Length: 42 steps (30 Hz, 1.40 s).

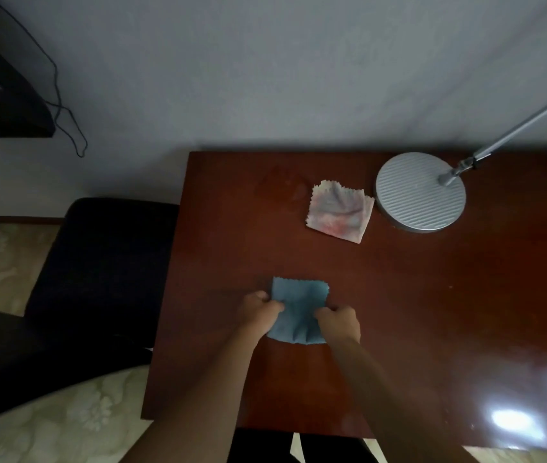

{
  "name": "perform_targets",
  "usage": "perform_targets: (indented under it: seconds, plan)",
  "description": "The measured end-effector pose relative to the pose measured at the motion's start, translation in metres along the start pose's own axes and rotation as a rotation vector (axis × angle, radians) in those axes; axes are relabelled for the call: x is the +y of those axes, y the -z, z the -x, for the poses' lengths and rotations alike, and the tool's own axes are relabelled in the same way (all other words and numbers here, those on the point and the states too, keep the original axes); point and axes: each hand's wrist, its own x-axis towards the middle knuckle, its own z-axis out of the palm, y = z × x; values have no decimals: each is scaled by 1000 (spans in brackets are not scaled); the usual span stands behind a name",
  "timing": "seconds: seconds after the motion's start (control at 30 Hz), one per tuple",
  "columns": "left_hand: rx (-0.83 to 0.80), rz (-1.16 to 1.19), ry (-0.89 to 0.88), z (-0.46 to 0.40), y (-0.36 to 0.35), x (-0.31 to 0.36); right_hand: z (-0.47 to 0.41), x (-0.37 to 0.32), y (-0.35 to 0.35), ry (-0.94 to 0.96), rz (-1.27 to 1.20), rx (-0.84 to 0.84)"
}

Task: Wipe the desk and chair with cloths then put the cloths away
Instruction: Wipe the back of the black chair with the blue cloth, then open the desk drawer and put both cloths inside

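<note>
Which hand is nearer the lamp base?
Right. The right hand grips the blue cloth below and left of the lamp base; the left hand is farther left.

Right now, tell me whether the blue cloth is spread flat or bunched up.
Bunched up. The blue cloth is gathered between the left hand and right hand, whose fingers pinch its sides, with creases down its middle. It lies on the desk.

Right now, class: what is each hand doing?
Left hand: pinching the blue cloth at its left edge.
Right hand: gripping the same cloth's right side.
</note>
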Motion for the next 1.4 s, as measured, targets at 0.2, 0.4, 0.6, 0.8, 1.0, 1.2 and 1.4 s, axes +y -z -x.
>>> perform_targets:
  seconds: [0.2, 0.4, 0.6, 0.8, 1.0, 1.2, 1.4]
  plan:
    - [-8, 159, -101, -7, 32, 32, 0, -48, 4, 164, -75, -31]
    - [134, 158, -328, -34, 89, 115, -12, -154, 9, 415, -148, -34]
    - [210, -33, -345, -72, 114, 153, -37, -189, 17, 541, 98, 206]
    - [105, -316, -310, -71, 97, 93, -84, -136, 20, 504, 785, 232]
    - [-2, -387, -355, -43, 85, 49, -90, -115, 19, 725, 997, 160]
    - [-59, -402, -394, -12, 67, 12, -27, -60, 21, 853, 638, 431]
    - [-195, -496, -416, 30, 24, -53, 49, 60, 0, 645, 422, 336]
